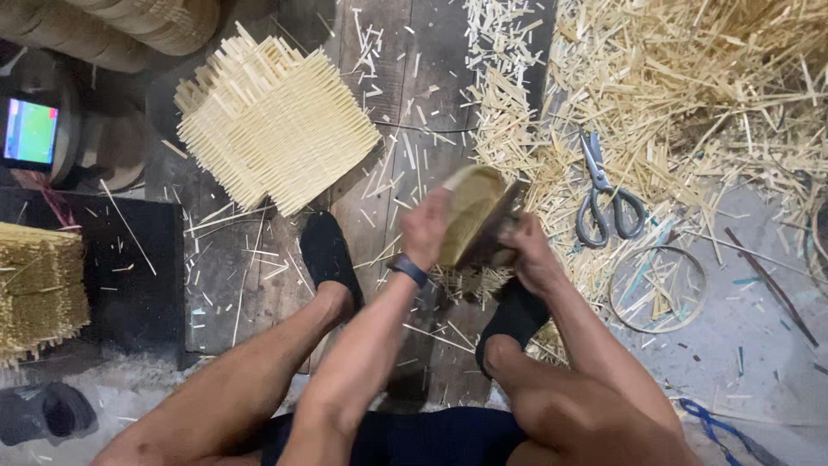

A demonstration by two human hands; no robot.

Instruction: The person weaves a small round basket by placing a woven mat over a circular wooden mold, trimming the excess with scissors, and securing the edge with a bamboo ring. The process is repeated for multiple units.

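Observation:
My left hand point(428, 226) and my right hand point(528, 250) both grip a small round woven bamboo piece point(474, 211), held tilted above the floor between my feet. The piece is pale yellow with frayed strip ends sticking out below it. It is motion-blurred. A dark band sits on my left wrist point(407, 269). My black-socked feet point(328, 255) rest on the dark wooden floor boards.
A stack of square woven bamboo mats point(272, 121) lies at upper left. Grey scissors point(604, 194) and a thin bamboo hoop point(657, 289) lie at right among bamboo offcuts point(690, 78). A small lit screen point(30, 131) stands at far left above bundled strips point(39, 289).

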